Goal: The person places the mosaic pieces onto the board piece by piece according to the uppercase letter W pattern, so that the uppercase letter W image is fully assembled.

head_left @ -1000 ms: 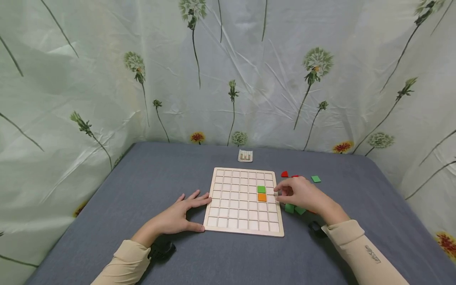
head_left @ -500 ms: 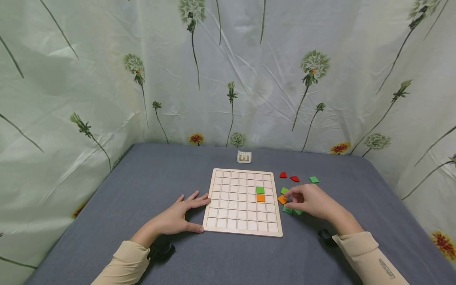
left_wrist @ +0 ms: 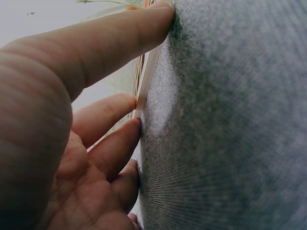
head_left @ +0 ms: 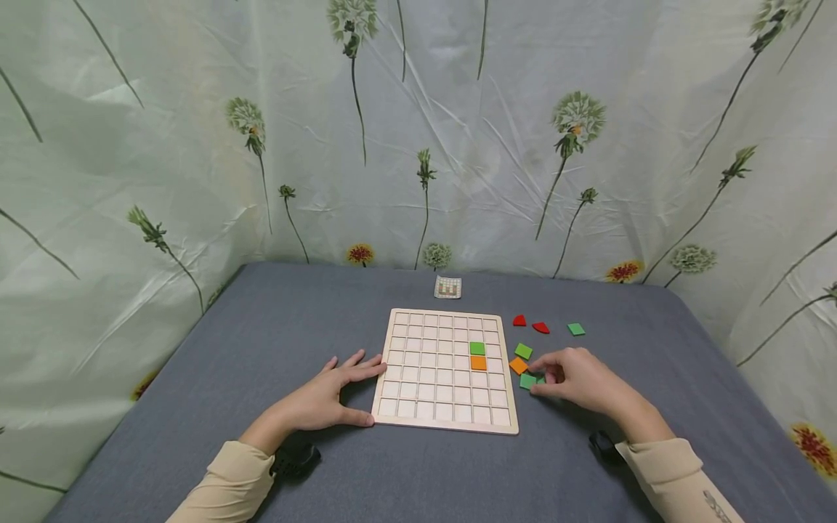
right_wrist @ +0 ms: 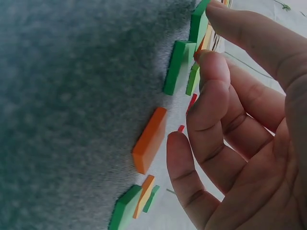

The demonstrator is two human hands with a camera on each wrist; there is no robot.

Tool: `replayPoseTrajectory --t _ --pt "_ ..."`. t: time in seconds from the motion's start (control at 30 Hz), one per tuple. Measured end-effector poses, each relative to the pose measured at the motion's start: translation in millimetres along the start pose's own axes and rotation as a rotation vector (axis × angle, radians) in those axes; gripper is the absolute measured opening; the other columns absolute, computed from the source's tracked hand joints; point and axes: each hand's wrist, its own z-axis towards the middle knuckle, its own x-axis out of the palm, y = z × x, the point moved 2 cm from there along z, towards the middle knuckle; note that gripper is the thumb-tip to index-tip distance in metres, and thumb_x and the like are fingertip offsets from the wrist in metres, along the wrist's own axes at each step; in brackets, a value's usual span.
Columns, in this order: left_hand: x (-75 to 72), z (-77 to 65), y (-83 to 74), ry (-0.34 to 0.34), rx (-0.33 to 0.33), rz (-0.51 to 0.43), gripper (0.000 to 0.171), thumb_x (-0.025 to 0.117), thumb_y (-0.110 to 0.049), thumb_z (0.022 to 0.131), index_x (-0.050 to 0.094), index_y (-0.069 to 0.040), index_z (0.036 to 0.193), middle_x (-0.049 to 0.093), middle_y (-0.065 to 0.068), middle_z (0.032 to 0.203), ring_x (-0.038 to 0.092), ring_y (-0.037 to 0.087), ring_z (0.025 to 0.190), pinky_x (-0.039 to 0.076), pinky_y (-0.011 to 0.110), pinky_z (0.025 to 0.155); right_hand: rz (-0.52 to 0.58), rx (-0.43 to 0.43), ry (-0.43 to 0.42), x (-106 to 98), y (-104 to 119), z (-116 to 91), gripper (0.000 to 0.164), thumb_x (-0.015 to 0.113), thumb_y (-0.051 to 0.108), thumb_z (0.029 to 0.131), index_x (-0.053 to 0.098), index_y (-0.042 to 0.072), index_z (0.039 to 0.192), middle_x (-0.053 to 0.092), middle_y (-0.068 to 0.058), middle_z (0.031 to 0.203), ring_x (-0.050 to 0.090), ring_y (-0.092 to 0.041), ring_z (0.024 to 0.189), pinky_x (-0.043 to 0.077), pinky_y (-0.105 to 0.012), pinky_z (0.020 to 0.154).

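My left hand [head_left: 323, 398] lies with spread fingers at the left edge of the pale wooden grid board [head_left: 418, 425], fingertips and thumb touching its side; the left wrist view shows the fingertips [left_wrist: 129, 101] against the edge. On the board sit a green square tile [head_left: 477, 349] and an orange square tile [head_left: 479, 362]. My right hand [head_left: 582, 385] hovers low over loose tiles, fingers bent and thumb apart. Its thumb tip is at a green tile [head_left: 527, 381], its index finger near another orange tile [head_left: 519, 365]. The right wrist view shows no tile clasped.
Two red pieces [head_left: 540, 328] and a green tile [head_left: 576, 330] lie beyond my right hand, and a lime-green tile [head_left: 523, 351] beside the board. Under the right hand are more tiles, including an orange one [right_wrist: 149, 141]. A small patterned card [head_left: 447, 288] lies behind the board.
My right hand has moved from the board's right edge back to the right and nearer, down to the loose tiles, uncovering several of them. The left hand has stayed put.
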Motion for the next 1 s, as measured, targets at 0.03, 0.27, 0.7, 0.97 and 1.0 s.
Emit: replayPoseTrajectory --t 0.03,0.27,0.7,0.97,1.0 --pt "0.0 0.0 -0.1 0.0 0.0 -0.001 0.089 0.092 -0.036 0.085 0.051 -0.019 0.162 0.039 0.004 0.174 0.014 0.042 0.168 -0.004 0.076 0.129 0.002 0.002 0.001 0.6 -0.7 -0.5 0.031 0.088 0.026 0.09 0.081 0.007 0.112 0.055 0.009 0.069 0.046 -0.001 0.061 0.037 -0.02 0.056" --pt "0.7 0.2 0.5 0.0 -0.002 0.001 0.089 0.092 -0.036 0.085 0.052 -0.019 0.162 0.039 0.004 0.174 0.014 0.042 0.168 -0.004 0.076 0.129 0.004 -0.008 -0.005 2.4 -2.8 -2.8 0.03 0.089 0.025 0.089 0.082 0.008 0.112 0.056 0.009 0.069 0.047 -0.001 0.061 0.039 -0.02 0.056" --pt "-0.2 0.9 0.3 -0.004 0.013 0.009 0.089 0.092 -0.036 0.084 0.052 -0.019 0.162 0.04 0.005 0.174 0.015 0.043 0.168 -0.003 0.077 0.128 -0.008 0.012 -0.015 4.2 -2.3 -3.1 0.029 0.089 0.024 0.089 0.082 0.007 0.112 0.055 0.009 0.068 0.046 -0.001 0.06 0.038 -0.02 0.056" --pt "0.1 1.3 1.0 -0.005 0.016 0.01 0.089 0.092 -0.037 0.084 0.052 -0.019 0.161 0.04 0.005 0.174 0.016 0.043 0.168 -0.003 0.077 0.128 -0.011 0.021 -0.023 4.1 -0.9 -3.6 0.028 0.089 0.022 0.089 0.082 0.007 0.112 0.053 0.009 0.067 0.045 -0.001 0.06 0.037 -0.02 0.056" --pt "0.2 1.2 1.0 -0.003 0.016 0.008 0.089 0.092 -0.036 0.084 0.052 -0.019 0.161 0.04 0.005 0.174 0.015 0.043 0.168 -0.003 0.077 0.128 -0.011 0.022 -0.024 4.0 -0.7 -3.8 0.028 0.089 0.022 0.089 0.082 0.007 0.112 0.053 0.009 0.066 0.045 -0.001 0.059 0.036 -0.02 0.055"
